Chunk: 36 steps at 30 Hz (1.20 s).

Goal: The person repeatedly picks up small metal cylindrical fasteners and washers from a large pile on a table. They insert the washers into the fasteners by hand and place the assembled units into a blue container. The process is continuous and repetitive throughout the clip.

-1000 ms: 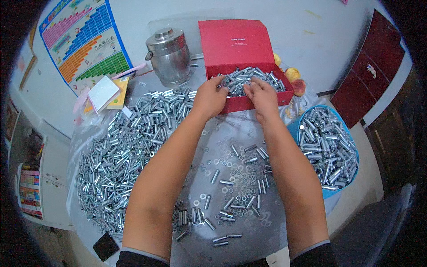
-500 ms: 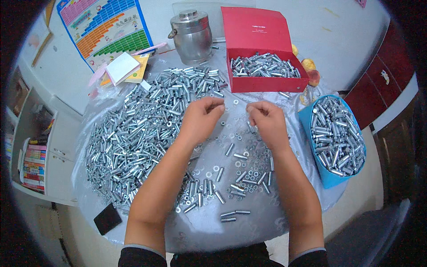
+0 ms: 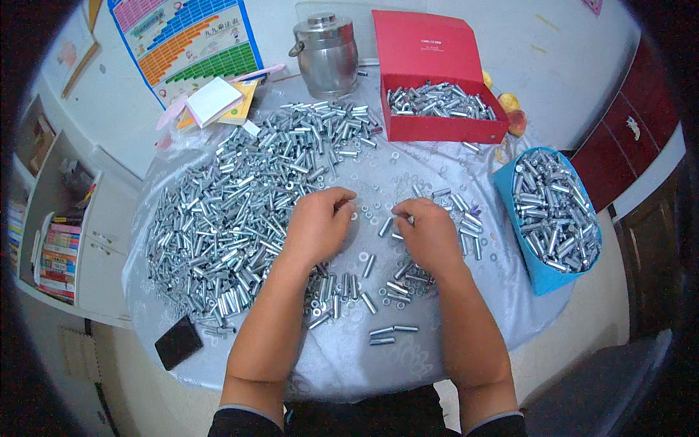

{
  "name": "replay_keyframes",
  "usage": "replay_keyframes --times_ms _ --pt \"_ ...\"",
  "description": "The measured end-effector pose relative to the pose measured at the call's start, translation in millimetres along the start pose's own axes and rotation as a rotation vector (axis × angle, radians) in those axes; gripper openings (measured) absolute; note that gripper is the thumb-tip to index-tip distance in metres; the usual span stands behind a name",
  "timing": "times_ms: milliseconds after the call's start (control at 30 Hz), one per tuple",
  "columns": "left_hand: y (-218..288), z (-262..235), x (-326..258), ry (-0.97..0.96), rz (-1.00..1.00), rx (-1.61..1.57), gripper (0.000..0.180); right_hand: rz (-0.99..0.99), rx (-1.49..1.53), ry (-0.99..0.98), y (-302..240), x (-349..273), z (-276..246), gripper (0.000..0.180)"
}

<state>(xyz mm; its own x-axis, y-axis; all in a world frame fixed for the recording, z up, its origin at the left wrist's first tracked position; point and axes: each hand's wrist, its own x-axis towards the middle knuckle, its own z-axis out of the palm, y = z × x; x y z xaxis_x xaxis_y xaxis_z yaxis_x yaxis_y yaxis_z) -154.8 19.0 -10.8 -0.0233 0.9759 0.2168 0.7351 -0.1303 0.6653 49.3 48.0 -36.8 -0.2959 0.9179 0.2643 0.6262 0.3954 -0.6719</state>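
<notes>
A person's two hands work over a round tabletop [image 3: 466, 349] draped in a pale patterned cloth and strewn with small metal sleeves and washers. The left hand [image 3: 314, 226] rests palm down just right of the large heap of silver sleeves [image 3: 240, 218], its fingers curled inward with the thumb meeting the fingertips; whether they pinch a piece cannot be told. The right hand [image 3: 429, 234] lies near the left hand, to its right, its fingers [image 3: 405, 210] bent and closed on what appears to be a small metal piece at the tips. Loose washers [image 3: 368, 215] dot the cloth between the two hands, and a scatter of short sleeves [image 3: 364, 291] lies just below them. Beyond the hands, at the far edge of the tabletop, an open red box [image 3: 437, 109] holds more sleeves, with a steel lidded pot [image 3: 328, 54] just left of it. A blue tub [image 3: 535, 262] filled with sleeves sits well right of the right hand. A black phone [image 3: 178, 342] lies below the heap, and a colourful chart [image 3: 189, 44] lies above it.
</notes>
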Motion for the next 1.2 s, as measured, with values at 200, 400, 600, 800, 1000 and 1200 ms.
replay_keyframes --times_ms 200,400,600,800,1000,1200 --pt "-1.8 -24.5 1.3 0.079 -0.073 -0.013 0.024 -0.126 -0.139 -0.126 -4.3 -6.2 8.3 0.021" --pt "-3.3 -42.7 -3.5 0.182 0.008 0.066 0.020 -0.107 -0.225 -0.185 -6.8 -7.2 12.5 0.020" --pt "-26.6 -50.9 -5.1 -0.132 0.064 0.303 0.017 -0.040 -0.211 -0.197 -12.9 -8.3 12.5 0.018" --pt "-60.0 -31.9 -1.0 -0.169 0.208 0.507 0.018 -0.060 -0.194 -0.157 -11.1 -9.4 14.4 0.018" --pt "-55.5 -30.3 -3.0 -0.144 0.184 0.513 0.017 -0.106 -0.115 -0.087 -6.5 -7.7 17.3 0.018" --pt "-53.0 -31.5 -3.3 -0.103 0.300 0.446 0.016 -0.106 0.052 0.071 -10.4 -5.1 17.7 0.017"
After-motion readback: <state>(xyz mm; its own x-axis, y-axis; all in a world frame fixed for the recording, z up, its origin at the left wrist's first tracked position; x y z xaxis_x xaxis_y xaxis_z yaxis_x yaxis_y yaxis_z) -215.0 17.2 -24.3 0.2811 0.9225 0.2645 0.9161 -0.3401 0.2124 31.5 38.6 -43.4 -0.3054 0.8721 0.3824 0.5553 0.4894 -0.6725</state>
